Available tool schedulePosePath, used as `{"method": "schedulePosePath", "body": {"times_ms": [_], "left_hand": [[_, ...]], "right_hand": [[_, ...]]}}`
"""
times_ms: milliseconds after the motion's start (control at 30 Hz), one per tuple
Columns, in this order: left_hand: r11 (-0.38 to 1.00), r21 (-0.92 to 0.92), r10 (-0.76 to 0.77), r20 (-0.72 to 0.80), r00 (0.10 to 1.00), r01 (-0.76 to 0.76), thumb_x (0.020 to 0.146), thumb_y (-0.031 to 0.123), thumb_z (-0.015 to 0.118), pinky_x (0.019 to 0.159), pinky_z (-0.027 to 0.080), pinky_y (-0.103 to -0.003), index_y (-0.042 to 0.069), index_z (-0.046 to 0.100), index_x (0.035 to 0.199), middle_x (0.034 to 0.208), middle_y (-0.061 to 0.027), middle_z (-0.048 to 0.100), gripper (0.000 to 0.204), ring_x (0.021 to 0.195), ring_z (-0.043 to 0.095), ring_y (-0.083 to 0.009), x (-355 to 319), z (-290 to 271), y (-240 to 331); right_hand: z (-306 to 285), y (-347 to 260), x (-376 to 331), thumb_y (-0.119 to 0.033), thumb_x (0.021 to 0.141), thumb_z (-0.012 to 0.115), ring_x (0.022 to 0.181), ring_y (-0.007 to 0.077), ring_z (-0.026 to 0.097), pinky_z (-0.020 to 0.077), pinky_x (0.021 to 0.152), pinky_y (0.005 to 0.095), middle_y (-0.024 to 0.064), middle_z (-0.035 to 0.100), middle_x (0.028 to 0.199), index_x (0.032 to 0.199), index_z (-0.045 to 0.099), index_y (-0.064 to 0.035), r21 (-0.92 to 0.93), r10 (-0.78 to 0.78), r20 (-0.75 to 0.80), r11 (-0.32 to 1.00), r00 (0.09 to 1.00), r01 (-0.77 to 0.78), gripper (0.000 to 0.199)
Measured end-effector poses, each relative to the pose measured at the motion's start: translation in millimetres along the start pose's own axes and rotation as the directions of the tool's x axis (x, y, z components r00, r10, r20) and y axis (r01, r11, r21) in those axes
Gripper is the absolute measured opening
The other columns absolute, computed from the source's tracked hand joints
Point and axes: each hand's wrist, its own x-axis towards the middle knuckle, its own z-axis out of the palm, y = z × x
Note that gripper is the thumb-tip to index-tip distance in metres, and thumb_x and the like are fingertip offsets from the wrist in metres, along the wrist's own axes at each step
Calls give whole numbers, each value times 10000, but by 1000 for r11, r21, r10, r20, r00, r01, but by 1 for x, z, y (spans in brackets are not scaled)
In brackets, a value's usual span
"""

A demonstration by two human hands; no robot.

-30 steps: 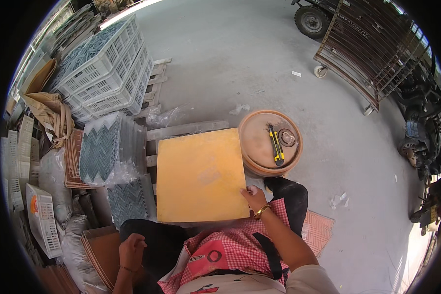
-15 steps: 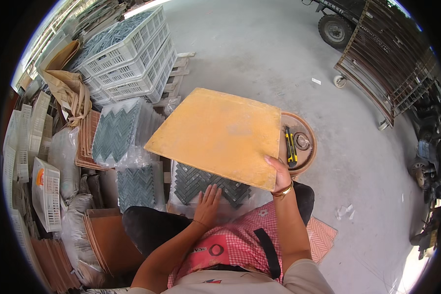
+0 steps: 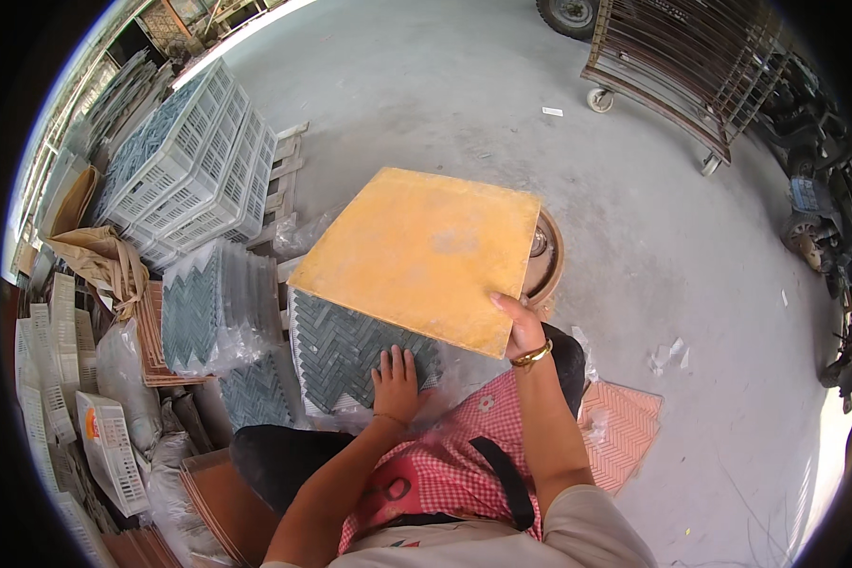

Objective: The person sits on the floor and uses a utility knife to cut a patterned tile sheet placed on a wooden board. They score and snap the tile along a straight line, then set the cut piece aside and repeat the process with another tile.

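1. Over the lap: right hand point(image 3: 523, 327) pinching big orange board point(image 3: 424, 254) by its near edge, lifted and tilted.
2. Underneath: left hand point(image 3: 396, 381) flat, fingers spread, on green zigzag tile sheet point(image 3: 346, 346).
3. Could slip, drop, crack; only one edge held.

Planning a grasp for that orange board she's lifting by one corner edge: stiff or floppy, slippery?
The orange board is probably stiff: the right hand holds only one edge, yet it stays flat and tilted with no sag. Likely fairly light, since one hand carries it. The surface looks matte and dusty, so probably not slippery.
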Motion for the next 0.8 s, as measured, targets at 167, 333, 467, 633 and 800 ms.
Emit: {"method": "schedulePosePath", "body": {"times_ms": [167, 333, 467, 633, 800], "left_hand": [[937, 315, 171, -34, 985, -152, 775, 230, 584, 941, 382, -405, -78, 343, 1257, 1271, -273, 386, 621, 1169, 408, -391, -2, 16, -18], [996, -9, -79, 231, 970, 84, 811, 132, 518, 761, 474, -390, -106, 441, 1135, 987, -279, 564, 410, 895, 575, -374, 9, -79, -18], [931, -335, -177, -61, 982, 147, 794, 99, 540, 639, 477, -422, -83, 537, 994, 704, -288, 566, 270, 727, 595, -404, 3, -150, -86], [542, -790, -473, -5, 881, 286, 774, 118, 604, 506, 473, -317, -44, 591, 872, 687, -84, 588, 190, 627, 571, -180, 28, -244, -172], [578, -728, -648, -134, 750, 369, 785, 163, 617, 521, 474, -303, -2, 517, 951, 810, -38, 515, 255, 708, 527, -145, 48, -328, -231]], "right_hand": [[3, -4, -8, -81, 779, 595, 933, 214, 582, 472, 793, 336, 107, 583, 1060, 1146, 482, 24, -20, -44, -12, 999, 999, 44, 399], [7, -20, -18, -71, 772, 592, 960, 218, 566, 460, 813, 340, 105, 572, 1072, 1165, 462, 21, -35, -164, -24, 986, 986, 163, 424], [14, -27, -23, -61, 766, 582, 1005, 235, 538, 454, 838, 359, 110, 533, 1125, 1224, 392, 0, -49, -281, -16, 959, 959, 280, 499], [13, -40, -32, -54, 758, 581, 980, 250, 557, 461, 831, 370, 121, 554, 1095, 1193, 423, 20, -171, -328, -68, 934, 942, 313, 469], [18, -28, -32, -67, 776, 565, 945, 236, 586, 475, 807, 343, 138, 573, 1080, 1152, 466, 49, -331, -299, -7, 901, 954, 280, 406]]}}
